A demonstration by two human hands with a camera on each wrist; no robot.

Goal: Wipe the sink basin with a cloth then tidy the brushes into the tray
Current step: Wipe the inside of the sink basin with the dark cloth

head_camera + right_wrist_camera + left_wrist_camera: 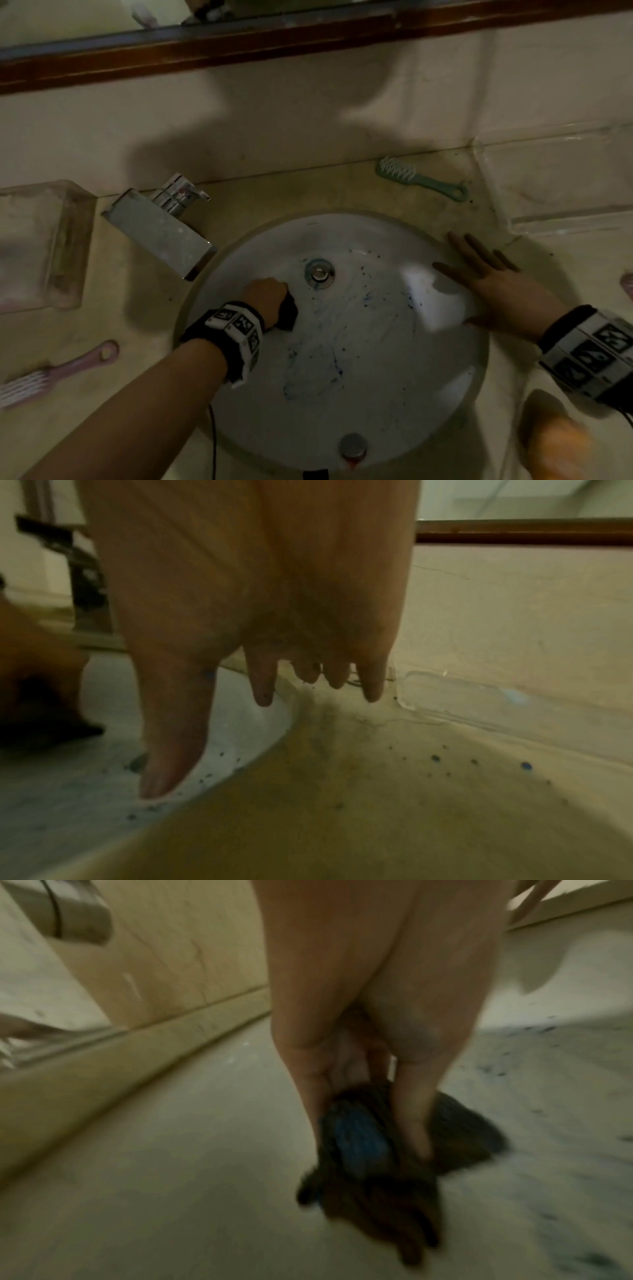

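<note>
Inside sink [394, 411], left of drain [319, 274]: left hand [265, 296] clenched round dark cloth [287, 313], pressed on basin. Right hand [496, 284] flat, fingers [263, 680] spread, on sink rim. Green brush [418, 178], pink brush [51, 373] on counter [342, 192]; tray [561, 185] right. No readable writing.

Basin [342, 359] centre & near side open. Soap dispenser [161, 229] crowds its left rim, right hand [493, 291] lies flat on right rim.
</note>
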